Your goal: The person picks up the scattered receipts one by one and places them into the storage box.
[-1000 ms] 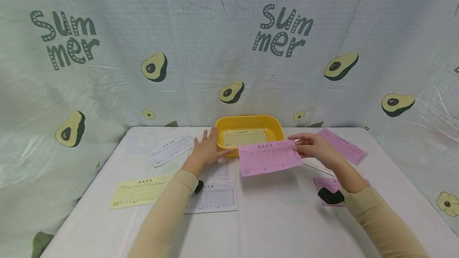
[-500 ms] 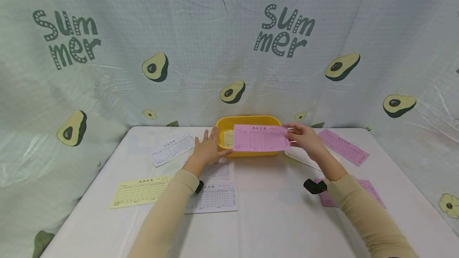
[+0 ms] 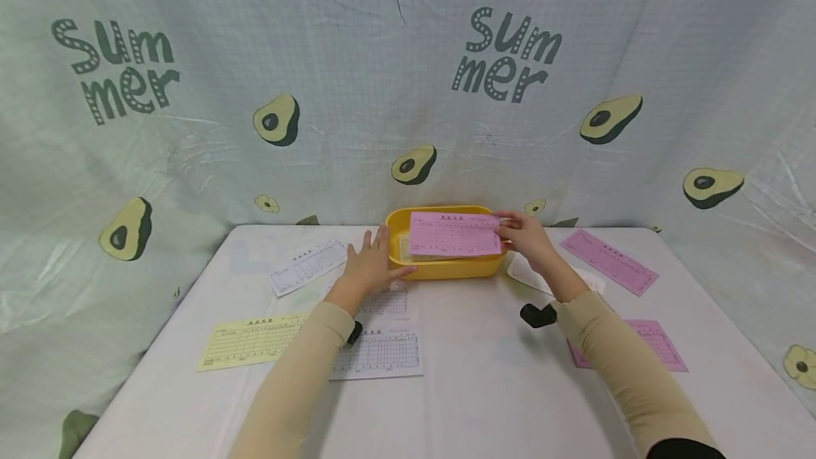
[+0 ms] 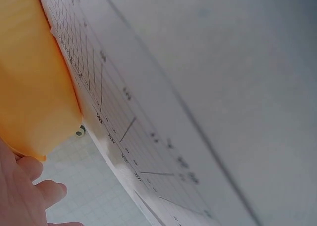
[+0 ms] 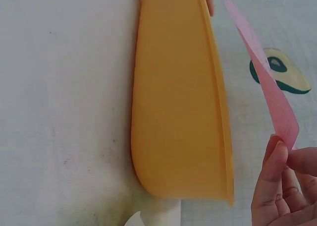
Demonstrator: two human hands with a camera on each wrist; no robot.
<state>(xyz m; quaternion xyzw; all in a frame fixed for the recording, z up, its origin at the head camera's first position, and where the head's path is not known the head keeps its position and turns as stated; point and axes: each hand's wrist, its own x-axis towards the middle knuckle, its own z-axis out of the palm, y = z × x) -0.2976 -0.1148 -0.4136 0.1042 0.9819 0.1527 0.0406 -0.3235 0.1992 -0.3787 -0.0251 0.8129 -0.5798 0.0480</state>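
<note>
Between thumb and fingers, my right hand (image 3: 528, 238) pinches the right end of a pink printed form (image 3: 454, 234). In the head view the form lies across the opening of a yellow plastic basin (image 3: 446, 271); the right wrist view shows the pink sheet (image 5: 270, 87) above the basin's rim (image 5: 224, 112). A yellow form (image 3: 404, 246) shows partly inside the basin, mostly covered by the pink one. With fingers spread, my left hand (image 3: 366, 268) rests against the basin's left side. Its fingers (image 4: 49, 194) touch the basin (image 4: 37, 77) near the rim.
On the left of the white table lie a yellow form (image 3: 251, 342) and a white form (image 3: 309, 266). More white forms (image 3: 385, 353) lie under my left forearm. Rightward are a white slip (image 3: 532, 276) and two pink forms, one far (image 3: 610, 261), one near (image 3: 656, 342). A patterned cloth hangs behind.
My right hand has carried the pink form leftward and away from me, from in front of the basin to over its opening. The left hand has stayed at the basin's left side.
</note>
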